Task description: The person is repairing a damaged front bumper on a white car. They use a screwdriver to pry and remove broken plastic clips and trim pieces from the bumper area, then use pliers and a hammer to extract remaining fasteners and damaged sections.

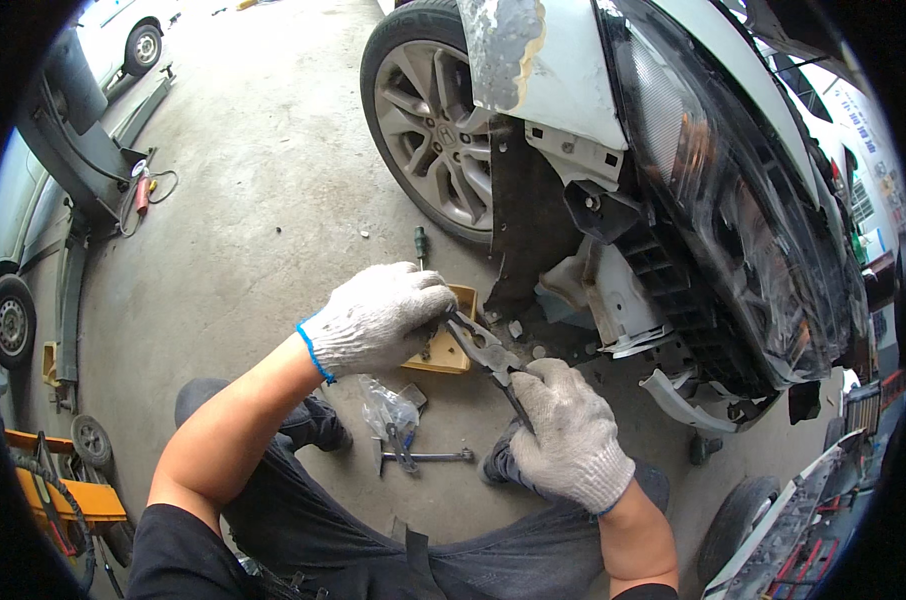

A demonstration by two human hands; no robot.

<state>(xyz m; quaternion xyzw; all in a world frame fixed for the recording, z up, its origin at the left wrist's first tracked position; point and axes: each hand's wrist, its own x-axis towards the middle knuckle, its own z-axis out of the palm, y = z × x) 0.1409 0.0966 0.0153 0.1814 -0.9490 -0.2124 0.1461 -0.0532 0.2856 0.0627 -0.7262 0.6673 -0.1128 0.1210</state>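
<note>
A pair of dark metal pliers (487,352) is held slantwise between my two hands, above the floor in front of my knees. My left hand (385,318), in a white knit glove with a blue cuff edge, is closed at the upper left end of the tool. Fingers of my right hand (570,428), also gloved, wrap around the lower right end. Whether a small part is pinched at either end is hidden by the gloves. Beneath my left hand lies a yellow tray (439,360) with small bits in it.
A white car's front end (563,80) stands ahead, bumper off, with wheel (428,120) and headlight (713,200) close by. A green-handled screwdriver (421,245), plastic bag (385,408) and ratchet-like bar (433,457) are on the floor. A lift post (73,150) stands left.
</note>
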